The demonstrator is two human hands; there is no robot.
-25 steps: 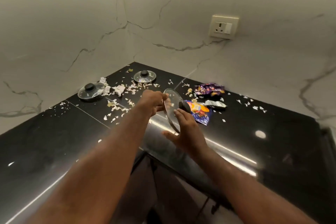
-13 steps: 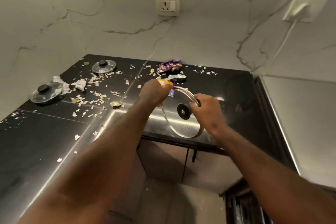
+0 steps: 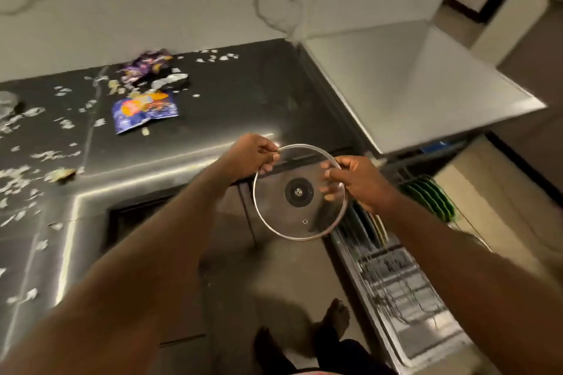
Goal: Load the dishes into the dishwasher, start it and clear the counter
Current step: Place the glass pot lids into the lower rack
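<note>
A bare foot (image 3: pixel 336 315) stands on the floor beside the open dishwasher rack (image 3: pixel 399 280), where green plates (image 3: pixel 432 196) stand on edge. Above the floor, the glass lid (image 3: pixel 300 213) hangs between both hands, its underside facing the camera. The left hand (image 3: pixel 251 155) pinches the rim at upper left, and the right hand (image 3: pixel 361 179) grips it at upper right, fingers showing through the glass. Beyond, the black bench (image 3: pixel 243 100) carries a blue wrapper (image 3: pixel 144 111), a purple wrapper (image 3: pixel 146 65) and scattered pale scraps (image 3: pixel 18 173).

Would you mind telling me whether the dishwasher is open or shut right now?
Open. The dishwasher shows its wire rack exposed, green plates standing in it.
</note>
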